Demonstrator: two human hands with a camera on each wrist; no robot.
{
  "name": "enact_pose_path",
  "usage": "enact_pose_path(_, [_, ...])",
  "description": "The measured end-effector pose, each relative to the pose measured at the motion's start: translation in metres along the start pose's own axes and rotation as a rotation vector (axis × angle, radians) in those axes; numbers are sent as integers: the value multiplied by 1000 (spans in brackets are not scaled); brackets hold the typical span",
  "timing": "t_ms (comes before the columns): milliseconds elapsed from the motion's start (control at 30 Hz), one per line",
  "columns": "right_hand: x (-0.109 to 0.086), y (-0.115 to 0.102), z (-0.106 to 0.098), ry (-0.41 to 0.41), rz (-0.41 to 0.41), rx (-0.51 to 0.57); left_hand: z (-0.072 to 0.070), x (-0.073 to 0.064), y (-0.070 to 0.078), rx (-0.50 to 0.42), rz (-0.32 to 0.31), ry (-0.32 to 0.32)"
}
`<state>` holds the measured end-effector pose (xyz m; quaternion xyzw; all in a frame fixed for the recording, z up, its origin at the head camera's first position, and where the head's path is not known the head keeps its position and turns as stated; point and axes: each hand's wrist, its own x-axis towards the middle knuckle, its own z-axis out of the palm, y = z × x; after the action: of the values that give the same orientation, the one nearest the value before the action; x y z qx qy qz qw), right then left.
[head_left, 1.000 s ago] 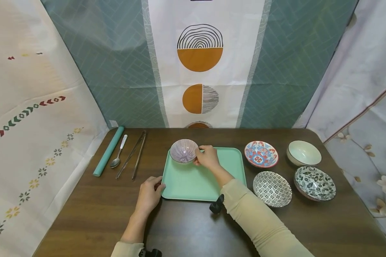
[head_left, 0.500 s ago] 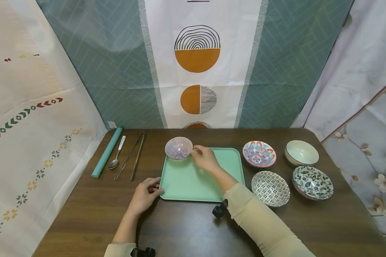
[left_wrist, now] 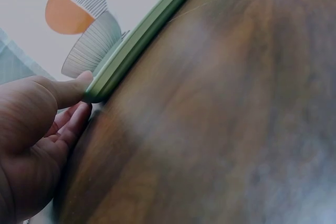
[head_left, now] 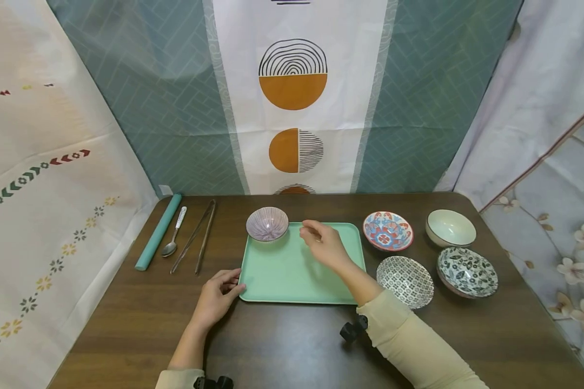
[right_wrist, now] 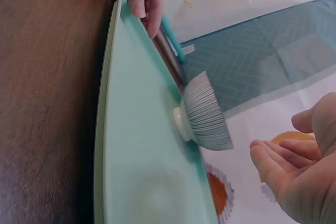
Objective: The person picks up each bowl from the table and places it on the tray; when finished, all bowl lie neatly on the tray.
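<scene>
On the far left corner of the green tray (head_left: pixel 299 275) stands a purple-striped bowl (head_left: pixel 267 223), upright on its foot. My left hand (head_left: pixel 216 297) pinches the tray's near left corner; the left wrist view shows the thumb (left_wrist: pixel 71 88) over the rim and fingers below it. Above the tray, to the right of the striped bowl, hovers my right hand (head_left: pixel 327 246), holding nothing. A gap separates its loosely bent fingers from the bowl, plain in the right wrist view, where the right hand (right_wrist: pixel 304 166) appears at the right edge.
Right of the tray stand a red-and-blue patterned bowl (head_left: pixel 387 231), a cream bowl (head_left: pixel 450 228), a lattice-patterned bowl (head_left: pixel 405 282) and a leaf-patterned bowl (head_left: pixel 467 272). Leftward lie tongs (head_left: pixel 194 237), a spoon (head_left: pixel 174 232) and a teal roll (head_left: pixel 158 232). Curtains back the wooden table (head_left: pixel 292 346).
The striped bowl has gone left onto the tray's far left corner, and my right hand has let go and drawn back rightward. My left hand stays at the tray's corner.
</scene>
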<state>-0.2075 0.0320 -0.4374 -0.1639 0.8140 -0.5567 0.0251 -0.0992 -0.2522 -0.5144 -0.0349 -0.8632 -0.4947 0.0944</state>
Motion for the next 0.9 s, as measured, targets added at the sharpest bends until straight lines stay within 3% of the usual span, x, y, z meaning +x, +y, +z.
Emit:
enact_pose_path(400, [-31, -13, -42, -17, -61, -14, 2, -1, -2, 31, -22, 1])
enact_pose_path(567, [-41, -13, -64, -12, -77, -14, 5, -1, 4, 28, -44, 36])
enact_pose_path(700, [-49, -10, -83, 10, -92, -16, 9, -1, 8, 0, -47, 51])
enact_pose_path(900, [-62, -4, -112, 61, -89, 13, 10, 0, 8, -28, -97, 18])
